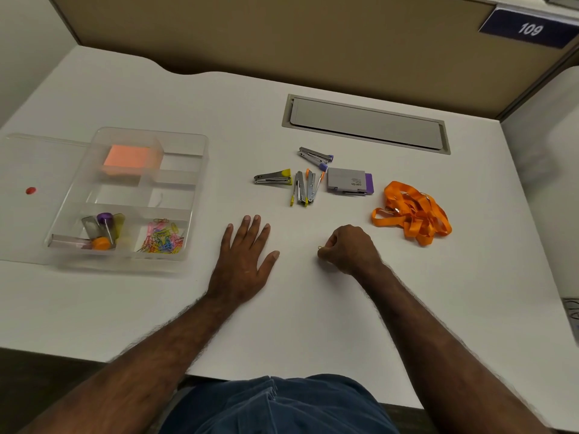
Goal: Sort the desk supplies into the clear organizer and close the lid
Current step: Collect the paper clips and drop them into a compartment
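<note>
The clear organizer (200, 170) sits at the left of the white desk, its lid (40, 164) lying open to its left. Inside are an orange sticky-note pad (130, 158), coloured paper clips (161, 236) and a few small staplers (103, 230). Several staple removers (302, 186) lie at the desk's middle beside a grey and purple stapler (349, 181). Orange lanyards (413, 213) are heaped to the right. My left hand (246, 258) rests flat on the desk, fingers straight. My right hand (349, 249) is curled and pinches a small yellow paper clip (320, 247) at its fingertips.
A grey cable-port cover (366, 123) is set into the desk behind the supplies. A tan partition (282, 36) runs along the back, with a blue "109" sign (529, 28) at the top right. A red dot (30, 190) marks the lid.
</note>
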The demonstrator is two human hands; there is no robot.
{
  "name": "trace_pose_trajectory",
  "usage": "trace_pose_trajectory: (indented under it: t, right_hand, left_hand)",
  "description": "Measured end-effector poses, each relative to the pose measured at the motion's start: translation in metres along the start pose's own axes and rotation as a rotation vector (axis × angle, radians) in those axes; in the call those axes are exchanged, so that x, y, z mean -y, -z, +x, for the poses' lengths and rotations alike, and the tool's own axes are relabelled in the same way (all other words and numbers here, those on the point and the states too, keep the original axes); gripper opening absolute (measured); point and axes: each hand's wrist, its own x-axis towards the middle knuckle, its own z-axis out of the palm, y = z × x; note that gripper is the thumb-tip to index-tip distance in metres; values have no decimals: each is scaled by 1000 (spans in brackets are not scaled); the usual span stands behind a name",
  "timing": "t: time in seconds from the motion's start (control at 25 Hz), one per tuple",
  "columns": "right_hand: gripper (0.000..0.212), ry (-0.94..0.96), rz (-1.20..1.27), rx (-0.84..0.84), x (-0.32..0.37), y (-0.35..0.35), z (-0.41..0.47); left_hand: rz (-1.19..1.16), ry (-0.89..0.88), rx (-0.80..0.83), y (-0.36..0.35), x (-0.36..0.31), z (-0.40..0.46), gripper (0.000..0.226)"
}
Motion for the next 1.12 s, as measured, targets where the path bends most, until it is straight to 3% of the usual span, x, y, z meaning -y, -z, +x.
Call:
trace_pose_trajectory:
  t: [0.24,0.6,0.76,0.92,1.12]
  right_hand:
    - [25,18,-33,-9,4,-8,-9]
    - [17,128,76,-183,16,-23,-38]
    - [13,290,207,-165,70,-20,-43]
    - [27,519,233,-116,142,-15,-44]
    - [27,709,164,-31,216,-27,-40]
  left_hand:
    - [-13,1,0,1,0,-1,66]
    - [9,-5,66,6,0,1,68]
    - [-3,-37,95,10,3,1,68]
    - [-88,-84,74,16,5,2,62]
    - [-351,33,74,17,10,-6,59]
